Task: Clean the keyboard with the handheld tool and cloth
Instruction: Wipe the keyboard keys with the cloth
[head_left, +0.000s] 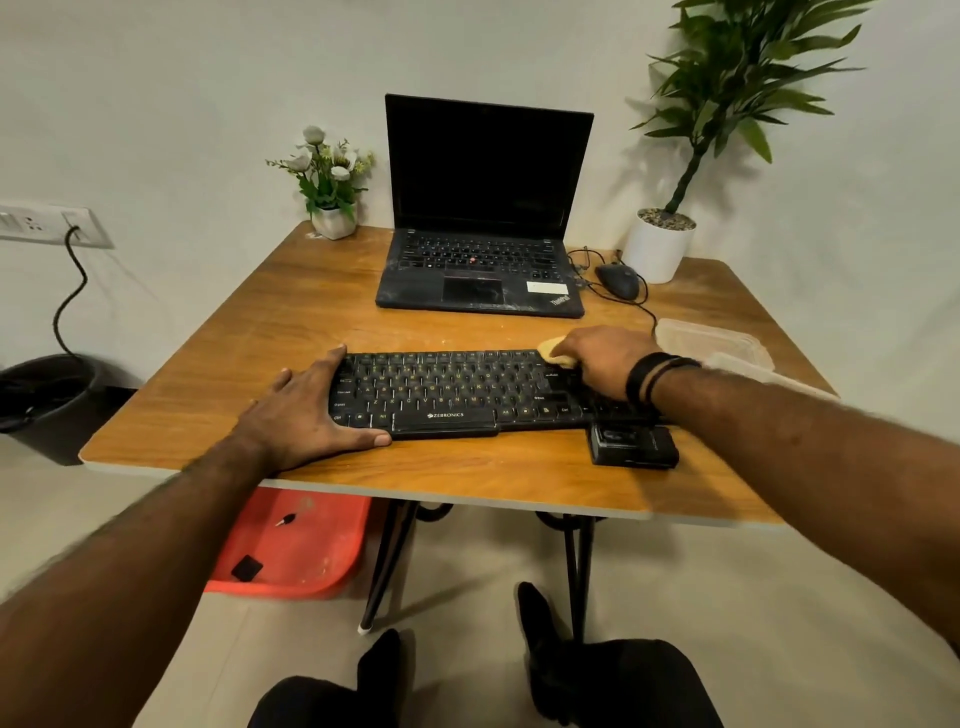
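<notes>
pale plaster wall behind, beige tiled floor below; a brown wood-grain table (218, 364) on black folding legs fills the middle of the view. black zebronics keyboard (452, 389) lies flat near the front edge of the table, long side parallel to that edge. left hand (306, 410) lies flat over the keyboard's left end, fingers straight and spread, thumb along the front edge: released, grasping nothing. right hand (602, 364) sits on the keyboard's upper right part, fingers curled round a small yellow cloth (553, 351) that touches the top row of keys; black bands circle that wrist. small black box-shaped handheld tool (634, 444) rests on the table just beside the keyboard's front right corner, under the right forearm, untouched. open black thinkpad laptop (483, 249) with dark screen stands further back, centre. black corded mouse (618, 280) to its right. white pot with white flowers (332, 208) back left; tall green plant in a white round pot (660, 244) back right. clear plastic container (711, 338) near the right edge. orange plastic tub (291, 545) on the floor under the table; black waste bin (47, 400) at left.
</notes>
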